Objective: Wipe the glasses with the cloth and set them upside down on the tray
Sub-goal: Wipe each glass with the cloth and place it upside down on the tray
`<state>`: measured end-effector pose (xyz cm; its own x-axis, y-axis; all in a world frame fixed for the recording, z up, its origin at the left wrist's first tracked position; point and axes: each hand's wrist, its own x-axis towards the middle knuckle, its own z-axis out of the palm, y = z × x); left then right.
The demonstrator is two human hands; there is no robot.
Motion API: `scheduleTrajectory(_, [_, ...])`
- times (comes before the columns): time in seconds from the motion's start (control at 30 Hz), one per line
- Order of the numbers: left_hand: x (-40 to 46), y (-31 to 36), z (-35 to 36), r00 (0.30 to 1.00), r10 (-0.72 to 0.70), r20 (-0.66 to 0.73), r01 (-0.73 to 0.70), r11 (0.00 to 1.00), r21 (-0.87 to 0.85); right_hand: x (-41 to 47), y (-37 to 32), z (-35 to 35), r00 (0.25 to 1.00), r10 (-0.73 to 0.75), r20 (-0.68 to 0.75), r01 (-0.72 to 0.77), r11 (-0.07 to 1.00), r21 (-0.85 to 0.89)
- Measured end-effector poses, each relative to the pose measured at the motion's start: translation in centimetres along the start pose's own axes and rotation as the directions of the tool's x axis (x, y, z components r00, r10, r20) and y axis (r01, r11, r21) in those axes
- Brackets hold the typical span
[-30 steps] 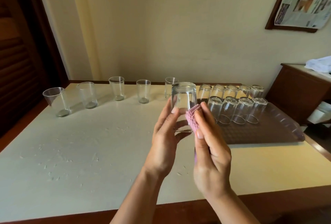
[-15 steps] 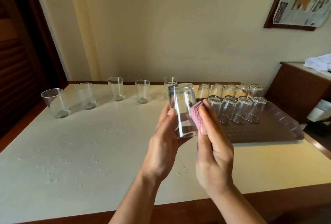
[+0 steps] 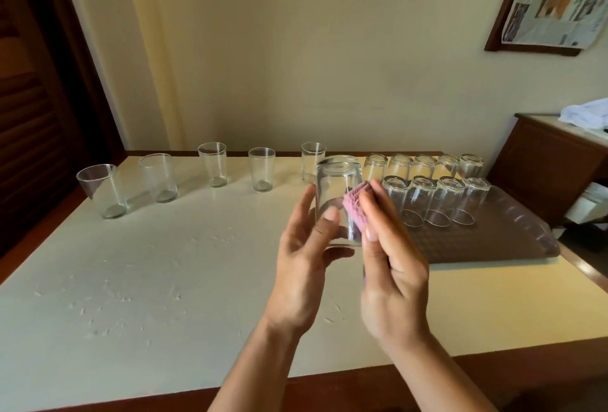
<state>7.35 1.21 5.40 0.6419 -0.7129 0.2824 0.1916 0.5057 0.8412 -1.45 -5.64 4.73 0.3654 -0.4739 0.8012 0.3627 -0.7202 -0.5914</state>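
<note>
The glass in hand was held bottom-up above the table, in front of the near left corner of the tray, and it was mid-wipe. The left hand steadied it, thumb pressed to the near wall and fingers curved round the far side. The right hand pinched the pink cloth between thumb and fingers and pressed it flat against the glass's right wall. How much of the wall had been covered could not be told, since the glass was clear and showed no marks either way.

Just to the right, the tray lay on the table with nine upturned glasses standing mouth-down in two rows, five at the back and four in front; the front row appeared to have a free place at its left end, near the hands. These looked like the finished share of the work.

Farther out, along the back edge of the table, five upright glasses stood in a loose line running to the left, well apart from the tray, not yet touched by the cloth as far as one could judge.

So, by the count, nine were done, one was in progress, and five were left. The task stood well past its middle.
</note>
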Motion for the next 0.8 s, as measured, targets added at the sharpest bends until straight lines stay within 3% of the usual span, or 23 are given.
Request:
scheduleTrajectory(0.1, [-0.6, -0.3, 0.4, 0.996, 0.059, 0.068, -0.061, 0.997, 0.038, 1.8, 0.3, -0.3, 1.0, 0.0, -0.026, 0.0, 1.0, -0.02])
scheduleTrajectory(0.4, [0.1, 0.8, -0.3, 0.992, -0.101, 0.081, 0.113, 0.98, -0.161, -1.1, 0.0, 0.5, 1.0, 0.001, -0.002, -0.001, 1.0, 0.003])
scheduleTrajectory(0.53, [-0.8, 0.3, 0.2, 0.995, -0.018, 0.098, 0.03, 0.992, -0.122, 1.8, 0.5, -0.3, 0.998, 0.038, -0.04, -0.038, 0.999, -0.001])
scheduleTrajectory(0.63, [-0.3, 0.7, 0.5, 0.997, 0.062, 0.036, -0.06, 0.997, -0.048, 1.8, 0.6, 0.0, 0.999, 0.02, -0.031, -0.02, 1.0, 0.007])
scheduleTrajectory(0.73, [0.7, 1.0, 0.1, 0.998, 0.065, -0.023, -0.066, 0.997, -0.034, -0.6, 0.2, 1.0, 0.999, 0.047, 0.021, -0.049, 0.991, 0.122])
scheduleTrajectory(0.8, [0.9, 1.0, -0.2, 1.0, 0.01, 0.022, -0.009, 0.999, -0.049, -1.4, -0.1, 1.1, 0.999, 0.025, 0.023, -0.026, 0.998, 0.051])
